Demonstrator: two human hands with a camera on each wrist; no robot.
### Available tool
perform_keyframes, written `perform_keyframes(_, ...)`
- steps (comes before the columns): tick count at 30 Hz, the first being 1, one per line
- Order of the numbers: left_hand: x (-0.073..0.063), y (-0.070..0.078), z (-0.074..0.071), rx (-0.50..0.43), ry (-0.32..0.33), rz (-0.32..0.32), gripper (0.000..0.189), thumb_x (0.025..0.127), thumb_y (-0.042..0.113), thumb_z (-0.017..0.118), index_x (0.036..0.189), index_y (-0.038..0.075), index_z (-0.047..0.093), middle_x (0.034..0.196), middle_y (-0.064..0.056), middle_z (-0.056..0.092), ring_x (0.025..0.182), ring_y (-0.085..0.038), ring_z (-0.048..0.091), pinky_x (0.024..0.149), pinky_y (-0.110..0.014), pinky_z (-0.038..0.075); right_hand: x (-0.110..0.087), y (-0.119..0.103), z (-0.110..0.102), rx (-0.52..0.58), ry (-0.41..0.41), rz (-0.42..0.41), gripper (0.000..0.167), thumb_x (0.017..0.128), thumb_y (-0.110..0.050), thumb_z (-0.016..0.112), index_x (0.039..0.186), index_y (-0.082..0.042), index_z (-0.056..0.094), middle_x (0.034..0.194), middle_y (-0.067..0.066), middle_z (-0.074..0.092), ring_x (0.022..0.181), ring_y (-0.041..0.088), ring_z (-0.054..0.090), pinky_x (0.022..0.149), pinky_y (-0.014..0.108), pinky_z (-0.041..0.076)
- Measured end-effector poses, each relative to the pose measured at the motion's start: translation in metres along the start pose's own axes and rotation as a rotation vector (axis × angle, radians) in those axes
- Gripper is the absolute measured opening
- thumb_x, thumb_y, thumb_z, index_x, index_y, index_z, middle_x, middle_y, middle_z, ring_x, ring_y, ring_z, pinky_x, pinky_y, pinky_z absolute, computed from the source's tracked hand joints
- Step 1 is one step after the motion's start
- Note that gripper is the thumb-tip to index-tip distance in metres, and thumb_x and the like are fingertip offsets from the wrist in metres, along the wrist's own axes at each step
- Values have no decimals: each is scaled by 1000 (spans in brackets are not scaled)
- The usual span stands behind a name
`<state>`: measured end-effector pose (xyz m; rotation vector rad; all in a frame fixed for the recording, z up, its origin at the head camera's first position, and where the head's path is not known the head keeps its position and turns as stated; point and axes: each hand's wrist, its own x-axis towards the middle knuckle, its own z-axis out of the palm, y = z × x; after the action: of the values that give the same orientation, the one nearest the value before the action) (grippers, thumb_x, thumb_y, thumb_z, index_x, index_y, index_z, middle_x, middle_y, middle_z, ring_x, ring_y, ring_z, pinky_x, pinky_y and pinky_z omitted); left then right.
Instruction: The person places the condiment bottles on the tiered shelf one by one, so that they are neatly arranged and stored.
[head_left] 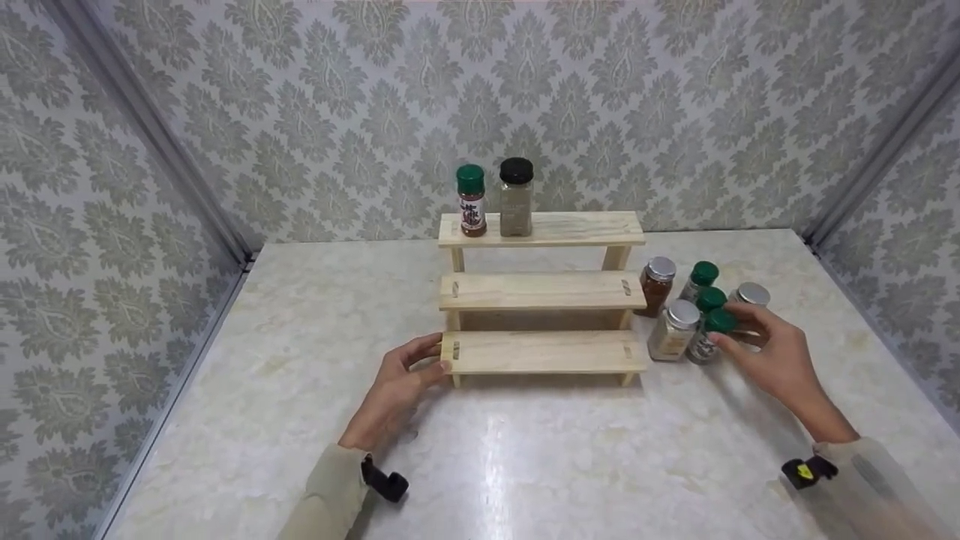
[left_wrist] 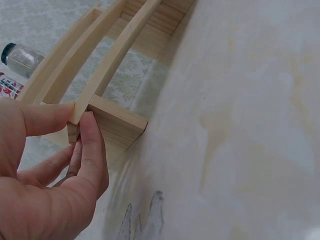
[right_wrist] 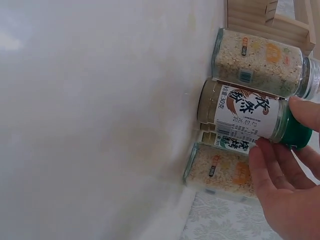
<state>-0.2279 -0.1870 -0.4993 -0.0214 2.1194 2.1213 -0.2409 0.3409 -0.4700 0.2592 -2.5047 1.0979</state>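
Note:
My left hand pinches the left end of the lowest step of a three-tier wooden rack. The left wrist view shows the thumb on the step's face and the fingers beneath it. On the right, my right hand holds a green-capped spice jar near its cap, thumb on one side and fingers on the other. This jar stands upright, close beside a silver-lidded jar of pale granules. Another green-capped jar is directly behind it, partly hidden.
On the rack's top tier stand a green-capped red spice bottle and a black-capped jar. Right of the rack are a silver-lidded reddish jar, a further green-capped jar and a silver-lidded jar behind my right fingers. Patterned walls enclose the table.

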Motion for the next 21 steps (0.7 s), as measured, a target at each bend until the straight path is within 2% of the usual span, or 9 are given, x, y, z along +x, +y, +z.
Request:
perform_keyframes(5,-1,-2,-1,-46,-39,-3,58,98,-3,70,154,4,55,143,-21,56,120,-29,67,94,-40,63,-2,0,-1,15,-1,31,48,94,-7,82,138,5,64,125,28,70,101,-21,55,86,0,48)
perform_keyframes(11,-1,-2,0,-57,-44,-7,58,98,-2,71,154,5,55,144,-21,56,123,-29,65,95,-40,63,-1,-2,-5,-6,1,16,46,95,-5,81,136,5,65,121,27,72,99,-20,56,84,-1,49)
perform_keyframes(21,1,-2,1,-27,2,-20,56,98,-3,70,152,7,58,142,-19,59,122,-28,66,93,-36,63,8,-24,-24,12,30,-66,46,93,-1,81,136,6,66,121,25,71,101,-20,59,86,1,50)
